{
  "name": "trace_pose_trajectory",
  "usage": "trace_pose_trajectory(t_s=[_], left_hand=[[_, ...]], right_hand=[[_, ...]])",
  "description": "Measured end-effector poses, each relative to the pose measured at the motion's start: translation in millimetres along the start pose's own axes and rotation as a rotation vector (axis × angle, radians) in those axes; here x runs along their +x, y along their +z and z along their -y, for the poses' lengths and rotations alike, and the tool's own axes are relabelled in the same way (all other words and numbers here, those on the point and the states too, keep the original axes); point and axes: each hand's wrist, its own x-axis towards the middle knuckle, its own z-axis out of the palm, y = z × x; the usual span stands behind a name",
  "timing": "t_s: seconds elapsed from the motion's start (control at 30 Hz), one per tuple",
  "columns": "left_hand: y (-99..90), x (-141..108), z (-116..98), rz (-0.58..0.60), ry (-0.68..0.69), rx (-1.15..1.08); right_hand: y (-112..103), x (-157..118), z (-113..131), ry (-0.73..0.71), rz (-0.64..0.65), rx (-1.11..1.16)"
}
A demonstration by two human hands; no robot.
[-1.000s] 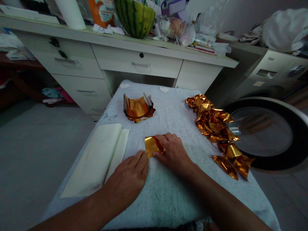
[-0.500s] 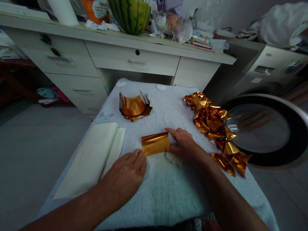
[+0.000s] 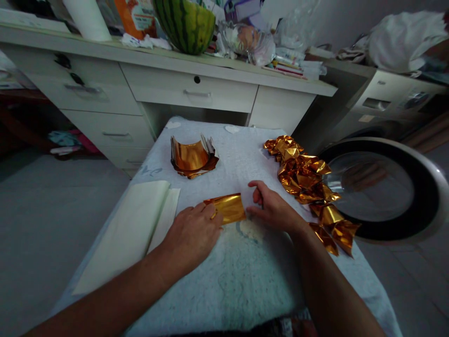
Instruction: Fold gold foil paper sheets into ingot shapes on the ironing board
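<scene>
A small rectangle of gold foil [image 3: 232, 208] lies on the cloth-covered table [image 3: 245, 290]. My left hand [image 3: 198, 231] is closed at its left end, with the fingers over the foil. Just off the right edge, my right hand [image 3: 271, 206] has thumb and forefinger apart and holds nothing. Behind the foil stands a curved stack of gold foil sheets [image 3: 192, 157]. Folded gold foil pieces [image 3: 303, 173] form a heap along the right side. Pale paper sheets [image 3: 122, 238] lie at the left.
Past the table's far edge is a white counter [image 3: 157, 57] with drawers, bearing a cut watermelon [image 3: 185, 23] and plastic bags. An open round washer door [image 3: 379, 185] stands close by the table's right side.
My left hand has slid right over the foil's left part. My right hand has let go of the right edge and its fingers have come off the foil. The view has shifted slightly.
</scene>
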Motion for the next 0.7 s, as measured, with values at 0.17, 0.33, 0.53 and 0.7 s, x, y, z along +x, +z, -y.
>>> trace_pose_trajectory(t_s=[0.17,0.33,0.53,0.7], left_hand=[[10.6,-1,7,-0.157,0.013,-0.100],[21.7,0,7,-0.207,0.053,-0.160],[30.2,1,4,-0.224,0.038,-0.064],[35.6,1,2,-0.215,0.043,-0.041]], right_hand=[[0,-1,14,-0.206,-0.132,0.043],[17,1,18,-0.292,-0.087,-0.073],[34,11,15,-0.133,-0.076,-0.182],[37,15,20,-0.142,-0.071,-0.205]])
